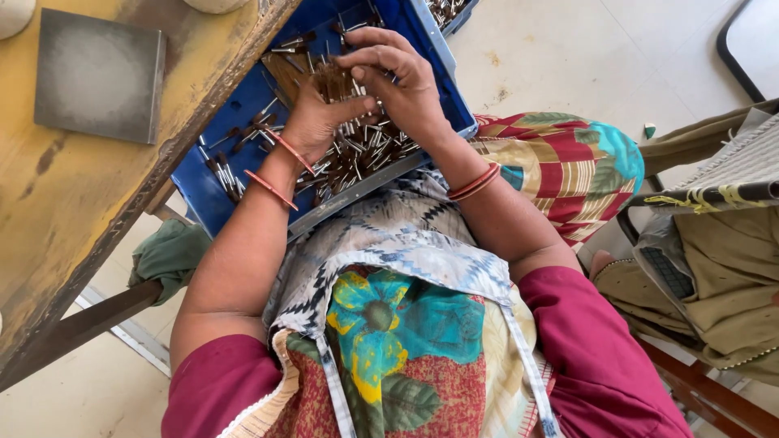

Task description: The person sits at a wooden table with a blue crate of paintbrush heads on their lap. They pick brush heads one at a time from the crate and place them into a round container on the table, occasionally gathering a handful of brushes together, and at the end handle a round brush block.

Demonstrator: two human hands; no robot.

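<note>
- Hands are both busy over a blue plastic tray [243,105] that sits on the person's lap, tucked against the edge of a worn yellow tabletop [203,73].
- Left hand [320,113] is closed around a bunch of thin brown sticks [324,79], holding them upright-ish in the fist.
- Right hand [398,77] curls over the top of that bunch, fingertips pinching at the stick ends.
- Loose small metal pieces [357,154] are scattered all over the tray floor, right under both wrists.
- Grey square slab [99,75] lies flat on the tabletop, well apart from the hands.
- Red bangles [475,182] sit on both wrists.
</note>
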